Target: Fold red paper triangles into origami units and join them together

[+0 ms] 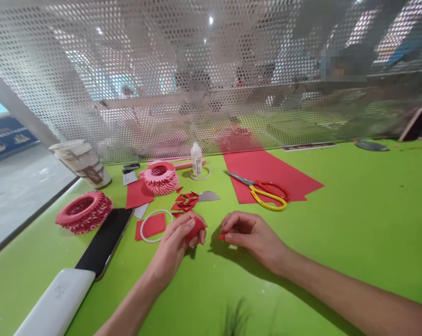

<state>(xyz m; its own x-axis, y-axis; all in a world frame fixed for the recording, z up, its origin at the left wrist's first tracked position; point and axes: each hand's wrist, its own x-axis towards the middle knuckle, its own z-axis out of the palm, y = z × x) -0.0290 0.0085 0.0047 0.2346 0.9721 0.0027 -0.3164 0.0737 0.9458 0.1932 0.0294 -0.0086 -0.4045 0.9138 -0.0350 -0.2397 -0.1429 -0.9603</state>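
Observation:
My left hand [183, 235] is closed round a folded red paper piece [197, 227] at the middle of the view. To its right, my right hand [244, 231] pinches a small red paper piece [222, 237] between thumb and fingers. A pile of small folded red triangles [185, 200] lies just beyond my left hand. Beside that hand, a white ring [143, 227] rests over red paper squares [153, 226]. Scissors [268, 195] with one red and one yellow handle lie partly on a large red sheet [270, 175].
Two ring-shaped paper pieces [85, 212] [161, 178] stand at the left. A phone [104, 242], a white device [58, 301], a cup [81, 161] and a small white bottle [196, 158] are around them. A perforated screen [144, 107] rises behind the green table [354, 224].

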